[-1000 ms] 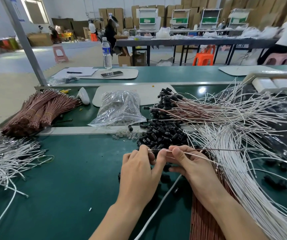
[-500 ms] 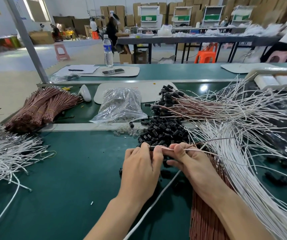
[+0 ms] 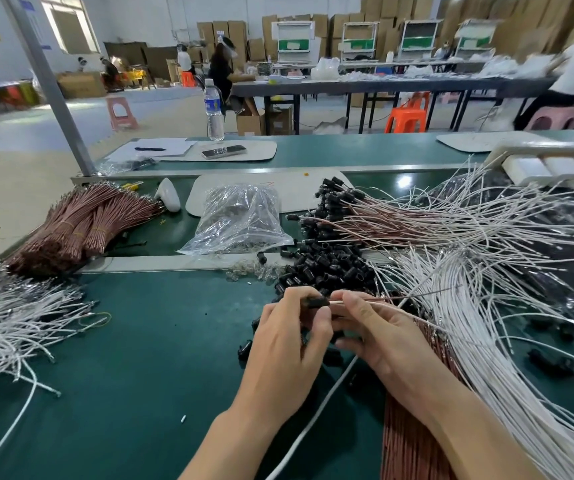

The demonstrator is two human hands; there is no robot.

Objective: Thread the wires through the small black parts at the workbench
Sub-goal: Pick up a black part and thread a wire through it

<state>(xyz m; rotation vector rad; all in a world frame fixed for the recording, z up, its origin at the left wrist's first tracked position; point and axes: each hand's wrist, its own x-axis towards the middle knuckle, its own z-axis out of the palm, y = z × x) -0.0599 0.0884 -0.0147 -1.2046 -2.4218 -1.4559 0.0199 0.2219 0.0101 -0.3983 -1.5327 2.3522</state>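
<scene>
Small black part (image 3: 317, 302) sits pinched at the fingertips of the left hand (image 3: 287, 344), held just above the green workbench (image 3: 133, 358), near centre. Right hand (image 3: 380, 336) is closed on a thin pair of wires (image 3: 393, 299) (one white, one reddish), pinched just right of the part, wire ends meeting the part's right end; whether they are inside it, cannot tell. The wires trail off to the right over the white wire bundle (image 3: 493, 358), which fans from near right up to far right. A reddish bundle (image 3: 406, 445) lies under the right forearm. Just beyond the hands, a loose pile of black parts (image 3: 327, 268); a few strays lie on the mat under the hands. Farther, finished wires with black parts on their ends (image 3: 334, 202) lie spread to the right. Clear plastic bag (image 3: 240, 220) left of that pile. Bundled reddish wires (image 3: 81, 226) far left, loose white wires (image 3: 11, 320) at the left edge. Water bottle (image 3: 214, 110) and phone (image 3: 223, 151) on the far bench.
</scene>
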